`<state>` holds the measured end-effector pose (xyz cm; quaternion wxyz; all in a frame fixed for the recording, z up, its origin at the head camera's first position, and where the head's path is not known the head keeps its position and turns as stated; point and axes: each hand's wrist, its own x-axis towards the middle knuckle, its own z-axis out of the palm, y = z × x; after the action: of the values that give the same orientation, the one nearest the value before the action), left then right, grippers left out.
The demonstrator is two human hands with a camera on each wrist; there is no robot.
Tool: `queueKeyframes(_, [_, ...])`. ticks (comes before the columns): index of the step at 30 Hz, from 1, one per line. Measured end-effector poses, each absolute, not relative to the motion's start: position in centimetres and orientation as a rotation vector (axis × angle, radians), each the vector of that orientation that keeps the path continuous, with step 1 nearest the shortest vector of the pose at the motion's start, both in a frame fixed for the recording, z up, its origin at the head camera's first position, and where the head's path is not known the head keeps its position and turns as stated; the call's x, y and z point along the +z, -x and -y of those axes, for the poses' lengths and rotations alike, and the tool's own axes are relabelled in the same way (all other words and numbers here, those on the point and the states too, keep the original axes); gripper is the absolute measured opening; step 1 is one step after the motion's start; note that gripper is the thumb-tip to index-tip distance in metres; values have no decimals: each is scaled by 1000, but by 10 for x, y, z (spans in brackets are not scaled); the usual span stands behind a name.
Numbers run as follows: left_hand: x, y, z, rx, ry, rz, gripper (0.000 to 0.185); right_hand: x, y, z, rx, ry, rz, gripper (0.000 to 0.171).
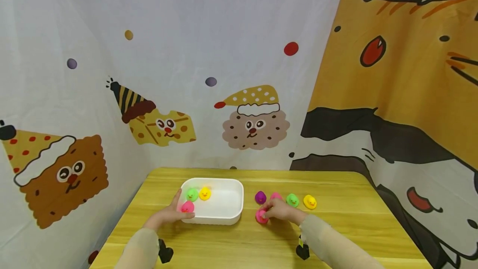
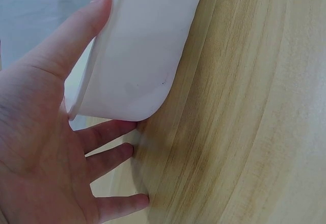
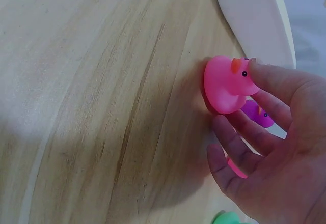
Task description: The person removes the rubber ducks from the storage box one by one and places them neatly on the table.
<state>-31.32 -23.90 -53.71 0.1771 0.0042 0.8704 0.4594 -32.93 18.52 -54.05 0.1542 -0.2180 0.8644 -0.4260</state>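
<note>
Ducks in tub (image 1: 230, 202): three.
Ducks on table (image 1: 347, 219): five, as far as I saw.
Tubs: one.

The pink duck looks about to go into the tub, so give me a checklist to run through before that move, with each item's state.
1. Right hand has a grip on the pink duck: ok, fingers pinch it, duck on the table.
2. Left hand steadies the white tub: ok, thumb over the rim, fingers against the near wall.
3. Room in the tub: ok, only a green duck, a yellow duck and a pink one sit at its left end.
4. Path from duck to tub free: ok, bare table between.
5. Neighbouring purple duck clear of the fingers: cannot tell, it lies close behind them.
</note>
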Motion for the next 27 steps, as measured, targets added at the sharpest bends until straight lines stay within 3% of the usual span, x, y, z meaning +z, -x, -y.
queueKeyframes(14, [-537,317,240,1313,17,-2466,122,-535,335,-181,-1250,601,-2443,26])
queueKeyframes(27, [-526,307,235,1302,-37,-2469,121,-485,361,-152,-1272,622,-2465,28])
